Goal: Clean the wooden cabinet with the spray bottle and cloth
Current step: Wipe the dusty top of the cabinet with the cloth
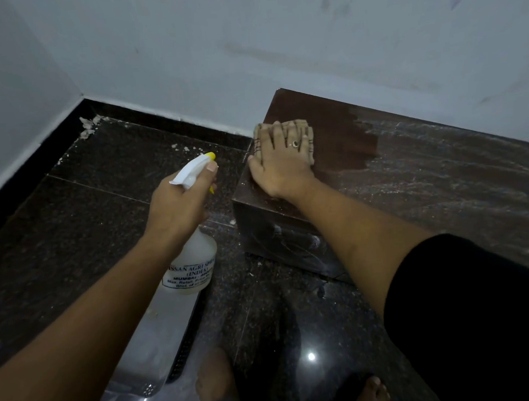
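Cloth [260, 131] lies pressed under flat right grip [281, 165].

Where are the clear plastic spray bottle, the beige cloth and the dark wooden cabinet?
clear plastic spray bottle [190, 273]: head view, printed body.
beige cloth [260, 130]: head view, left corner.
dark wooden cabinet [439, 175]: head view, dusty top.

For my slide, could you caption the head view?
Right hand presses cloth on dusty wooden cabinet; left hand grips spray bottle.
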Tool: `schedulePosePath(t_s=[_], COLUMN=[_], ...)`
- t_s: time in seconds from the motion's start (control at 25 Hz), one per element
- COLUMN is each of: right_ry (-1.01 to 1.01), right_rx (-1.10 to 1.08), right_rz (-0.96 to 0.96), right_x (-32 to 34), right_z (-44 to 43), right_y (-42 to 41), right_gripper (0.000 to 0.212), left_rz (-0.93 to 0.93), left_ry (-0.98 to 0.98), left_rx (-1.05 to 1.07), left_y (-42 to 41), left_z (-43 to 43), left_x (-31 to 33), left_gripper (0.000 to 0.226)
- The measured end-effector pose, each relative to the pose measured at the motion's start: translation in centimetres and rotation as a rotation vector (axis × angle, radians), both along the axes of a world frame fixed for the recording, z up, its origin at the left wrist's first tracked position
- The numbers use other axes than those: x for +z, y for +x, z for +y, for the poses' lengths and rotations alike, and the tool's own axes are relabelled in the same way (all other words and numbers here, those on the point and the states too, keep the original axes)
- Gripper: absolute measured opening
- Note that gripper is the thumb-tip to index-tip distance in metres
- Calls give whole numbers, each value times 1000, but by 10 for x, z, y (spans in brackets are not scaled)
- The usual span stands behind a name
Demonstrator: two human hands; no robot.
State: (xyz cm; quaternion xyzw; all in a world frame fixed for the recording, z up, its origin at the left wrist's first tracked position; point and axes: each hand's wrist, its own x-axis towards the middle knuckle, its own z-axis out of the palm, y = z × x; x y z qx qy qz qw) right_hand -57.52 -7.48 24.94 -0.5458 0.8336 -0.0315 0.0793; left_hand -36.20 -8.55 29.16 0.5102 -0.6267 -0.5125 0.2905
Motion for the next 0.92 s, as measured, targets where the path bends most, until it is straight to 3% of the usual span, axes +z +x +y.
schedulePosePath(t_s=[0.24, 0.44, 0.6, 0.72, 0.8, 0.92], right_ry=[-26, 39, -35, -39, -6, 23], right_rx=[95, -222, -71, -27, -138, -273], right_rz=[26, -14, -32, 25, 56, -3], right_x=[-3, 7, 2, 0, 0, 2], right_z=[54, 33, 19, 54, 65, 46], right_y=[12, -7, 53, 43, 26, 41], right_gripper=[70, 75, 77, 74, 77, 81], left_rz=[-17, 6, 4, -3, 1, 17], left_ry=[-3, 28, 24, 40, 50, 45], left_rx=[4, 9, 48, 51, 39, 48], left_y=[8, 16, 19, 19, 20, 24], left_z=[10, 12, 10, 12, 15, 19], left_x=[-1, -4, -3, -4, -4, -4], left_gripper=[33, 39, 28, 39, 42, 27])
